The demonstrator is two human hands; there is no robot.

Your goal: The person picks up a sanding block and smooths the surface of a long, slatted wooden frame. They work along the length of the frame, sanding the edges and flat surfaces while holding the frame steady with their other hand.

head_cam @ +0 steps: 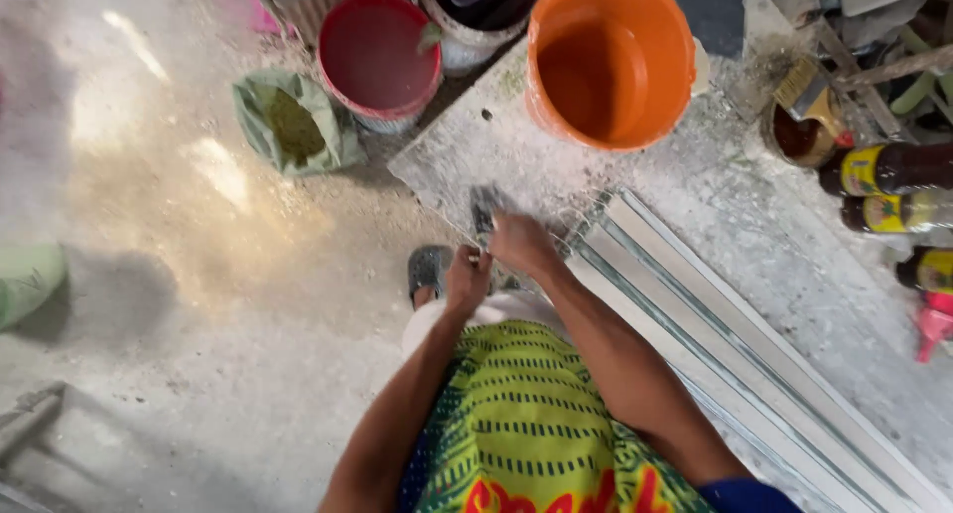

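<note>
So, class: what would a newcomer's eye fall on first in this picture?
The big orange bucket at top centre, with a red bucket to its left. Below them, both hands, left hand and right hand, meet close together above a pale slab on the dusty floor.

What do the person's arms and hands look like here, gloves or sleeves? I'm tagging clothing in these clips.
Both arms are bare to the fingers: no gloves, sleeves, watch or rings show on the left hand or right hand. A blue cloth edge shows by the right upper arm. The garment below is yellow-green with dark dashed stripes.
</note>
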